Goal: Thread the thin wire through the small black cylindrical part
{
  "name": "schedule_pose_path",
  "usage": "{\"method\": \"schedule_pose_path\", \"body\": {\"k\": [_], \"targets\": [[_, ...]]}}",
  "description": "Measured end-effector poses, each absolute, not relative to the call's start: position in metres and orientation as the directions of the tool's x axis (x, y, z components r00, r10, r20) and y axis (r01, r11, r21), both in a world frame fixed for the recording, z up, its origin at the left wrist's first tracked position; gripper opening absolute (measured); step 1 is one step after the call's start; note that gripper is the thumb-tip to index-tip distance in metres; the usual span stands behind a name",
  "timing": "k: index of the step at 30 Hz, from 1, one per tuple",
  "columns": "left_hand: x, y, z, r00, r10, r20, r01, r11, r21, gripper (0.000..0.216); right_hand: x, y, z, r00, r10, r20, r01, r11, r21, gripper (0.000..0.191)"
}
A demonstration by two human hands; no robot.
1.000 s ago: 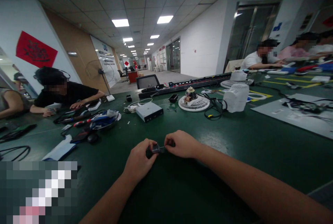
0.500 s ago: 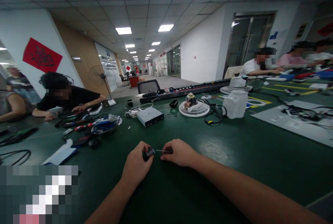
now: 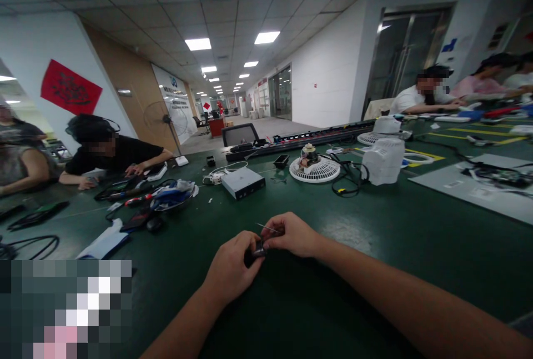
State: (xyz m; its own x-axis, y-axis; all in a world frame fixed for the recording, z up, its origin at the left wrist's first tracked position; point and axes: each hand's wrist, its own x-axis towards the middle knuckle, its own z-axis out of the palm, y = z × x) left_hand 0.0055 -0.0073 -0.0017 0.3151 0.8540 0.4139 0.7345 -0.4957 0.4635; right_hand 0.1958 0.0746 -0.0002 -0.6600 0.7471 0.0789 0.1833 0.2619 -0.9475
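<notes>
Low over the green table, my left hand (image 3: 235, 264) is closed around a small dark cylinder (image 3: 260, 249), whose far end pokes out past the fingertips. My right hand (image 3: 291, 235) pinches a thin metal rod (image 3: 266, 228) that points up and to the left, over the left hand. Its fingertips meet the end of the cylinder or are very close to it. The rod's rear end is hidden inside the right hand, and most of the cylinder is covered by my left fingers.
Beyond my hands stand a grey-white disc drive (image 3: 244, 182), a white fan grille (image 3: 315, 171) with a motor on it and a white plastic housing (image 3: 382, 161). Cables and tools lie at the left. A grey board (image 3: 474, 189) lies right. Co-workers sit on both sides.
My left hand has moved right with the cylinder, up to the right fingertips. The rod has tilted from level, toward the cylinder, to slanting up and left above it. The view has shifted slightly.
</notes>
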Motion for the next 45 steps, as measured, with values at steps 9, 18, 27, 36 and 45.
{"method": "schedule_pose_path", "body": {"k": [9, 18, 27, 36, 45], "targets": [[0.007, -0.011, 0.0, 0.314, 0.81, 0.496, 0.717, -0.544, 0.435, 0.021, 0.197, 0.074, -0.001, -0.663, 0.746, 0.058, 0.342, 0.371, -0.863, 0.017], [0.004, -0.012, 0.0, 0.403, 0.743, 0.534, 0.692, -0.629, 0.353, 0.02, 0.197, 0.078, -0.007, -0.701, 0.712, 0.041, 0.269, 0.317, -0.909, 0.021], [0.003, -0.01, -0.002, 0.291, 0.732, 0.616, 0.665, -0.618, 0.419, 0.022, 0.19, 0.067, -0.002, -0.666, 0.742, -0.073, 0.344, 0.219, -0.913, 0.03], [0.004, -0.01, -0.004, 0.407, 0.707, 0.578, 0.648, -0.67, 0.363, 0.022, 0.194, 0.07, 0.004, -0.599, 0.754, -0.269, 0.32, -0.083, -0.944, 0.015], [-0.001, -0.002, -0.004, 0.278, 0.766, 0.58, 0.707, -0.572, 0.416, 0.024, 0.188, 0.073, -0.007, -0.593, 0.802, 0.076, 0.272, 0.288, -0.918, 0.024]]}}
